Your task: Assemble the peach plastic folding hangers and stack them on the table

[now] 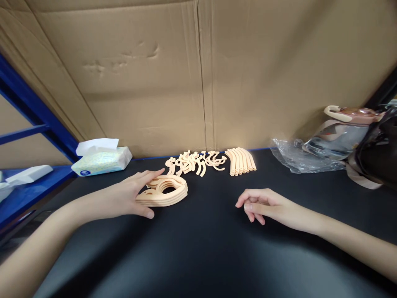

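My left hand [133,194] rests on the black table [204,248] with its fingers wrapped round the left side of a stack of peach plastic rings [166,191], thumb under the near edge. My right hand [263,205] lies to the right of the stack, apart from it, fingers loosely curled with nothing in them. Behind the stack lie several small peach hook pieces [198,161] and a neat row of curved peach strips [241,161].
A tissue pack [101,159] sits at the back left beside a blue shelf frame [34,111]. A crumpled clear plastic bag [297,157], a water bottle [344,128] and a dark bag [378,153] crowd the back right. A cardboard wall [198,70] closes the back.
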Demonstrator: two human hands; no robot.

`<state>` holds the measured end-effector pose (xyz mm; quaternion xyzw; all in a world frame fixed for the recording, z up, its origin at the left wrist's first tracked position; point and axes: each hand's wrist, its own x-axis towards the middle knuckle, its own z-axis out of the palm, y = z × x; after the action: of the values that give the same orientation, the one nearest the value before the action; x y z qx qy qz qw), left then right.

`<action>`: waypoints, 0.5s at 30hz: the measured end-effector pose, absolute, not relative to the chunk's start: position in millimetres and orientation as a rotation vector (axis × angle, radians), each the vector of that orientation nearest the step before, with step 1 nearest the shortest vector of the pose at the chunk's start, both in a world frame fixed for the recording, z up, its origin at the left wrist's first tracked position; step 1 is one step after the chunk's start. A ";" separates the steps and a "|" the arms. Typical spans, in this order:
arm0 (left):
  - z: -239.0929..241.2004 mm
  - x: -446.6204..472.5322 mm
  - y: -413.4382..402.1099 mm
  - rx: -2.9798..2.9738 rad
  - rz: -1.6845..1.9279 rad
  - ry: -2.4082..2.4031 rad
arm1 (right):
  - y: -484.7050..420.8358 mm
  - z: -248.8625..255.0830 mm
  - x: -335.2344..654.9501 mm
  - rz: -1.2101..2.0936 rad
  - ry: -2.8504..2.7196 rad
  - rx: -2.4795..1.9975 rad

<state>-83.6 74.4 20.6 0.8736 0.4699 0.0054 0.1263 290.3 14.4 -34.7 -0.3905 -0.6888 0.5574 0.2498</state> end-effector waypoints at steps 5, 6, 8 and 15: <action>24.4 -95.7 72.4 2.494 -0.009 1.562 | 14.9 -34.0 289.9 1.511 -1.885 -1.070; 25.4 -95.8 71.8 2.482 0.009 1.570 | 15.1 -34.1 289.9 1.511 -1.886 -1.069; 27.8 -94.2 70.5 2.439 0.026 1.576 | 15.4 -34.3 290.0 1.513 -1.887 -1.066; 32.4 -85.2 67.0 2.289 0.071 1.583 | 15.0 -35.1 291.0 1.513 -1.895 -1.058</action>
<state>-85.2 67.0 32.4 0.8090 0.5597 0.0249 0.1778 291.0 15.0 -35.1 -0.3877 -0.6945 0.5543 0.2454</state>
